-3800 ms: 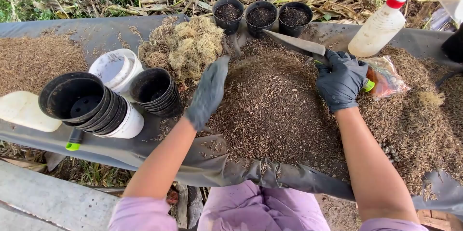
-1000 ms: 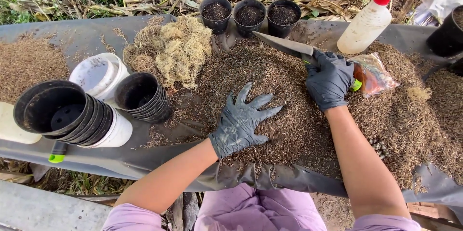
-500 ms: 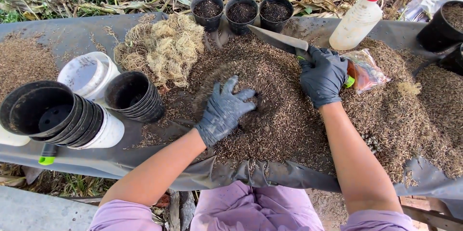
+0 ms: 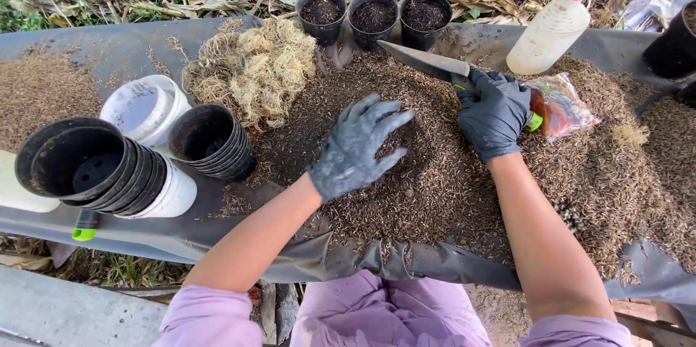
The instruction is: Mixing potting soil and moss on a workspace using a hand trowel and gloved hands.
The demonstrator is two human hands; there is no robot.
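My left hand (image 4: pixel 357 147), in a dusty black glove, hovers with fingers spread over the brown heap of husk mix (image 4: pixel 428 173) on the dark sheet. My right hand (image 4: pixel 494 111), also gloved, grips the handle of a knife (image 4: pixel 423 61) whose blade points left toward three small black pots (image 4: pixel 373 16) filled with dark soil. A clump of pale fibrous moss (image 4: pixel 254 68) lies left of the heap.
Two stacks of empty black pots (image 4: pixel 212 140) (image 4: pixel 90 166) and a white bucket (image 4: pixel 141 105) sit at the left. A white spray bottle (image 4: pixel 558 22) and a small clear bag (image 4: pixel 562 109) are at the right. Another black pot (image 4: pixel 670 46) stands far right.
My left hand pressed into the heap with fingers curled, then lifted and spread open. The right hand kept hold of the knife in about the same place.
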